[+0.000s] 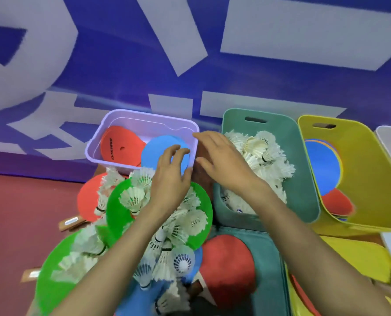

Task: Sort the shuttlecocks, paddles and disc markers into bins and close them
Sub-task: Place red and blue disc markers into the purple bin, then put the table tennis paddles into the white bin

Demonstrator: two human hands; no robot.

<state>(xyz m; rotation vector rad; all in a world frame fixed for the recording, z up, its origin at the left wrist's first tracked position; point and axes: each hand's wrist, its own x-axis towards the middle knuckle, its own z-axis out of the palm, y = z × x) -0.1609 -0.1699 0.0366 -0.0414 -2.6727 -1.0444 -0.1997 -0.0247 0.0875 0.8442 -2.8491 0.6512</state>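
Observation:
A lavender plastic bin (pixel 94 147) holds a red disc marker (pixel 119 144) and a blue disc marker (pixel 158 151). My left hand (pixel 169 179) reaches over the bin's near rim and pinches the blue disc's near edge. My right hand (pixel 219 163) hovers with fingers spread between the lavender bin and the green felt bin (pixel 299 156), its index fingertip at the lavender rim. The green bin is full of white shuttlecocks (pixel 258 151). A yellow bin (pixel 361 174) holds blue and red paddles (pixel 322 169). More shuttlecocks (pixel 167 242) lie heaped on green paddles (pixel 117 213) under my left arm.
A red paddle (pixel 87 197) with a wooden handle lies left of the heap. A red round piece (pixel 228 270) rests on the green lid flap (pixel 267 254). A yellow flap (pixel 349 258) lies at the right. The blue-and-white wall stands close behind the bins.

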